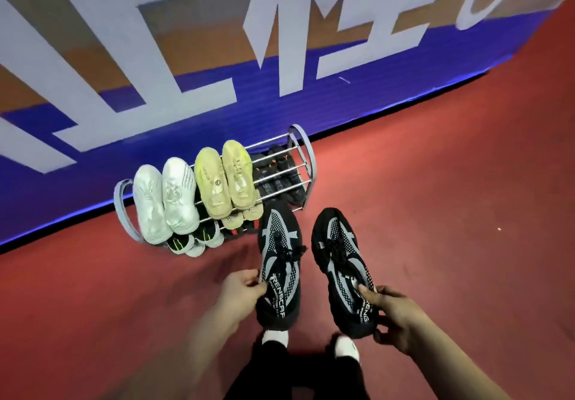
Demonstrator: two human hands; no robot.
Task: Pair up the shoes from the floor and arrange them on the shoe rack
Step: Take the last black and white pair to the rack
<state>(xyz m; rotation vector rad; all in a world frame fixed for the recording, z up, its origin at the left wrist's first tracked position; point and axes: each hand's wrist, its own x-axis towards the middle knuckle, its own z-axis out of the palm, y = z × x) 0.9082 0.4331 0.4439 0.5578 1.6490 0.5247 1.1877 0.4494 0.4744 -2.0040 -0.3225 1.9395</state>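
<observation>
My left hand [238, 295] grips the heel of a black and grey knit shoe [278, 253], toe pointing at the shoe rack [303, 163]. My right hand [393, 318] grips the heel of its matching shoe [340, 262], held a little to the right. Both shoes hang above the red floor just in front of the rack's right end. On the rack's top tier sit a white pair [165, 200] at the left and a yellow-green pair [224, 178] in the middle. Dark shoes [280, 175] show through the bars at the right, on a lower tier.
A blue wall panel [186, 113] with large white lettering stands right behind the rack. More shoes [196, 239] poke out from the lower tier at the left. Red floor [435, 182] spreads to the right. My feet in white socks [345, 346] are below the held shoes.
</observation>
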